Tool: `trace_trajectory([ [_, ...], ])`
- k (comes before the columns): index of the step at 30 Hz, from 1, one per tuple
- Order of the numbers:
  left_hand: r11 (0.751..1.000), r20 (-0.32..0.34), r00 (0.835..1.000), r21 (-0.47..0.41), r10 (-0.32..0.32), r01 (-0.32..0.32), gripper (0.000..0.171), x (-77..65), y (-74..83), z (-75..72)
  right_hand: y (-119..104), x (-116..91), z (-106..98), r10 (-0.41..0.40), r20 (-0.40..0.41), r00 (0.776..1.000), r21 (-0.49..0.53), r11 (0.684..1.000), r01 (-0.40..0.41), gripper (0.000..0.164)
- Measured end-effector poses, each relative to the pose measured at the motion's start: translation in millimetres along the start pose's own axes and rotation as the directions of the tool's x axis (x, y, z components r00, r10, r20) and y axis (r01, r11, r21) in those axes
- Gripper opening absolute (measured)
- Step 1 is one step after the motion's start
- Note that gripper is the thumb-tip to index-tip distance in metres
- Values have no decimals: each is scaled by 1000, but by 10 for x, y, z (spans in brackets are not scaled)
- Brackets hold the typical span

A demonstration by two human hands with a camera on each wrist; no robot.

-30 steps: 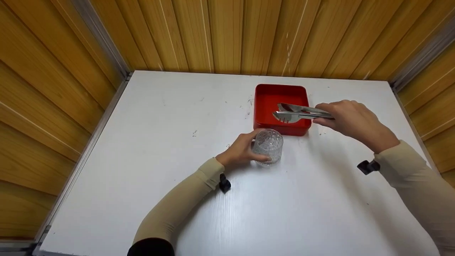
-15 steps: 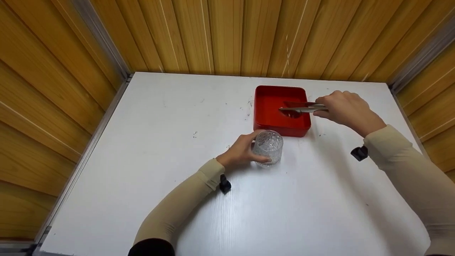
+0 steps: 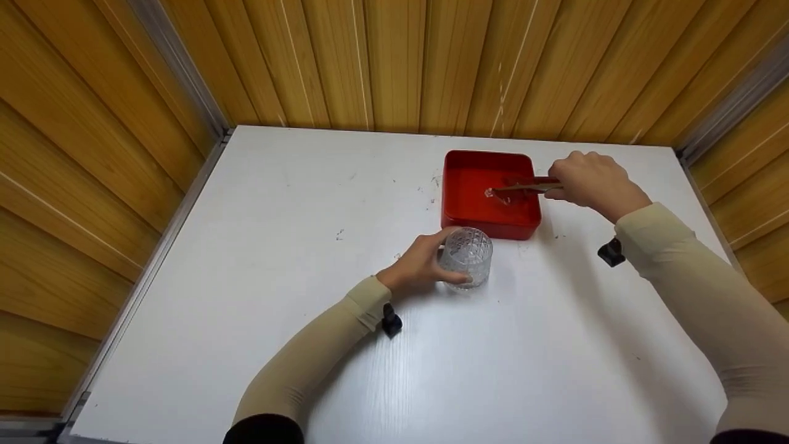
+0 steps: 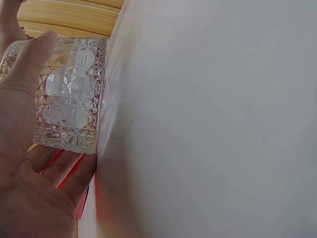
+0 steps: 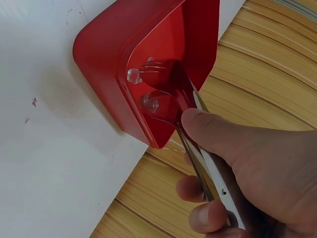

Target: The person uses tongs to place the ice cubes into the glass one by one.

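Note:
My left hand (image 3: 419, 265) holds a clear cut-glass tumbler (image 3: 470, 254) upright on the white table, thumb along its near side and fingers round the far side. In the left wrist view the diamond-patterned wall of the glass shows close up. My right hand (image 3: 595, 182) grips metal tongs (image 5: 205, 168) whose ends reach down inside a red square box (image 3: 490, 231). One end is forked, the other spoon-shaped, and they stand apart. A small clear lump (image 5: 134, 75) like ice lies at the fork's tines; another clear piece (image 5: 150, 102) shows at the spoon end.
The box stands just behind the tumbler on the white table (image 3: 277, 277). Wood-look panels (image 3: 394, 68) rise at the back and on both sides, with metal posts at the corners. Small dark marks (image 3: 339, 235) dot the tabletop.
My right hand has moved left and slightly away from me, and the tongs have gone from above the red box down into it. The left hand and tumbler have stayed in place.

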State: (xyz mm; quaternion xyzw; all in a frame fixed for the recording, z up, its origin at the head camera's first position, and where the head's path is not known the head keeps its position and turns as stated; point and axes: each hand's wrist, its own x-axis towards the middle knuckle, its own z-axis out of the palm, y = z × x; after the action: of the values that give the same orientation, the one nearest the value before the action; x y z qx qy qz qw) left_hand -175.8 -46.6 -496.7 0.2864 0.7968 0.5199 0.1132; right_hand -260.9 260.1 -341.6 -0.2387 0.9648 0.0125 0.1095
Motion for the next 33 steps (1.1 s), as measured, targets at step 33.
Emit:
trace_trajectory([
  [33, 999, -8, 999, 29, 39, -38, 85, -10, -20, -3, -65, 232, 42, 19, 19, 1000, -23, 1000, -18, 22],
])
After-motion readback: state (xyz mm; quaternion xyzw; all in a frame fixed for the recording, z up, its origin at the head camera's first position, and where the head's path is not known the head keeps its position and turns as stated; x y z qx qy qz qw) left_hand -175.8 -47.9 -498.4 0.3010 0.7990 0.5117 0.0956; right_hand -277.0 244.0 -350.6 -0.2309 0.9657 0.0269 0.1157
